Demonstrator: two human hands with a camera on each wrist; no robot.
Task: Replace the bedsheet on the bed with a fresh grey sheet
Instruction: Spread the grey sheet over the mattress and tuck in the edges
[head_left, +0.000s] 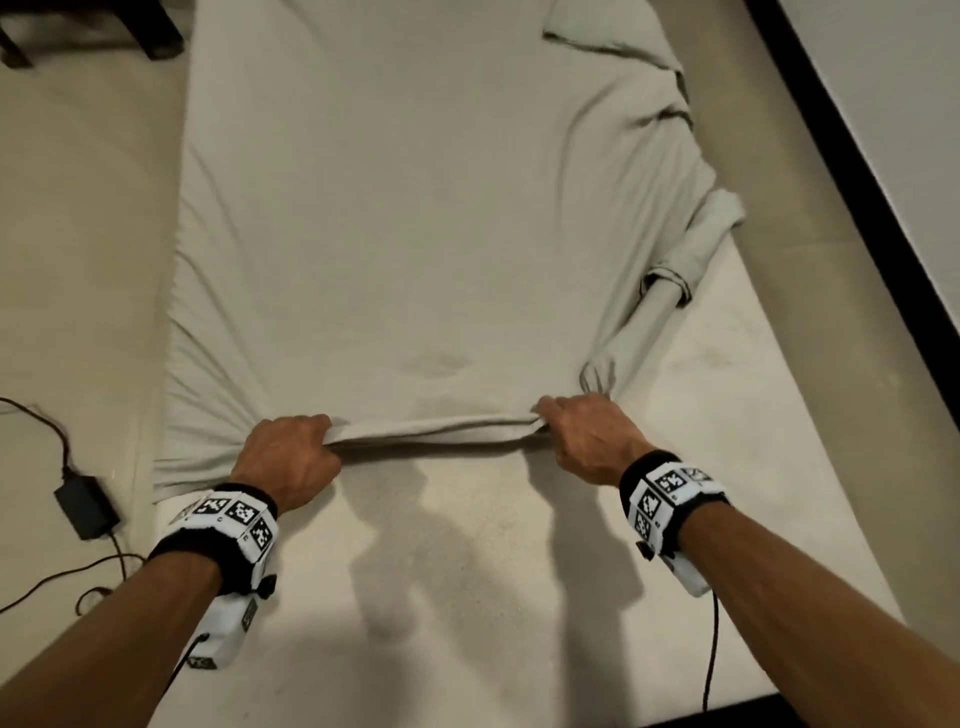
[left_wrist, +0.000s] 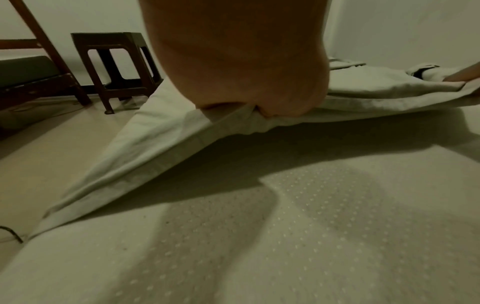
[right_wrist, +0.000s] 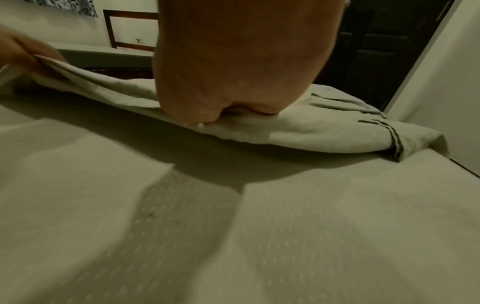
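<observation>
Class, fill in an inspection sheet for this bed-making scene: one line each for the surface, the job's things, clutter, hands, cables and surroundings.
Surface: mattress bare at the near end, dotted texture.
Job's things: pale sheet covers the far part, near edge lifted, right side bunched and rolled; whether it is the old or fresh one, cannot tell.
Clutter: nothing seen on the bed.
Hands: left hand and right hand each grip the sheet's near edge.
Cables: power adapter with cord on the floor, left of the bed.
Surroundings: dark stool past the far left corner; wall along the right.
</observation>
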